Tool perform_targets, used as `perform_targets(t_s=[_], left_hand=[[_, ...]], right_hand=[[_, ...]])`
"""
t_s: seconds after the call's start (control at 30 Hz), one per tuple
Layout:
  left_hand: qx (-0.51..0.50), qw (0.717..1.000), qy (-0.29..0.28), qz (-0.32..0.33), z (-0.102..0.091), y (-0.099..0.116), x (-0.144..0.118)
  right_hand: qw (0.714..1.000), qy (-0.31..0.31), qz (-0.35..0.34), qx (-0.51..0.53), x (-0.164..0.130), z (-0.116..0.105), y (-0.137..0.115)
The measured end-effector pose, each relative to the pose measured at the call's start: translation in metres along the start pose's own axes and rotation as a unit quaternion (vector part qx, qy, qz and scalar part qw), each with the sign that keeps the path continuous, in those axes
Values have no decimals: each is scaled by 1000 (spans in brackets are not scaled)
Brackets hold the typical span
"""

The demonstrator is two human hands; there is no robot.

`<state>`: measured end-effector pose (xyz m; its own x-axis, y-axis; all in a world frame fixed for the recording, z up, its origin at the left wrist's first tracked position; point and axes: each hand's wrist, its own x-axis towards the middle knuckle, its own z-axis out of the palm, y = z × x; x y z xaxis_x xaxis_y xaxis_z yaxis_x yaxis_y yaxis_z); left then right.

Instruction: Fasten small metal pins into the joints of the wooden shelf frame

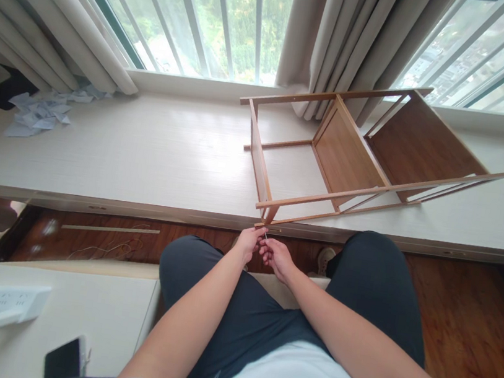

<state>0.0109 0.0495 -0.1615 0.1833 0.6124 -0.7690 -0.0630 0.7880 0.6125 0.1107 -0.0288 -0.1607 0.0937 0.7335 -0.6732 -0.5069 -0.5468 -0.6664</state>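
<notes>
A brown wooden shelf rack (351, 147) with slim legs and several panels lies on its side on the white window ledge. One leg end pokes out past the ledge's front edge. There my left hand (248, 243) is closed, its fingers pinched at that leg end. Close beside it, my right hand (277, 259) is closed on a thin, shiny metal piece (266, 236), too small to tell its exact kind. The piece points up toward the leg end, and the fingertips of both hands nearly meet.
Crumpled white papers (42, 112) lie at the ledge's left. A white cabinet (101, 293) at lower left bears a power strip (5, 304) and a phone (64, 363) with a cable. Grey curtains (339, 38) hang behind the rack. A pale strip (110, 229) lies on the floor.
</notes>
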Motion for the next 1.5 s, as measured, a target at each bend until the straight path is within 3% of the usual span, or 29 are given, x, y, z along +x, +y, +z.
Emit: perform_targets(t_s=[0.2, 0.37, 0.6, 0.9, 1.13, 1.5], left_hand=[[17, 1000, -1, -6, -1, 1, -3], [30, 1000, 8, 0, 0, 1, -3], [10, 1000, 8, -8, 2, 1, -2], [-12, 1000, -2, -22, 2, 1, 0], [-7, 1000, 1, -20, 2, 1, 0], [-6, 1000, -7, -25, 1, 2, 1]], right_hand=[[1000, 4, -10, -29, 2, -6, 3], [985, 46, -88, -139, 7, -11, 5], [918, 103, -239, -299, 5, -12, 5], [858, 150, -260, -418, -4, -10, -5], [853, 161, -256, -425, -1, -14, -1], [870, 144, -246, -402, 2, -15, 5]])
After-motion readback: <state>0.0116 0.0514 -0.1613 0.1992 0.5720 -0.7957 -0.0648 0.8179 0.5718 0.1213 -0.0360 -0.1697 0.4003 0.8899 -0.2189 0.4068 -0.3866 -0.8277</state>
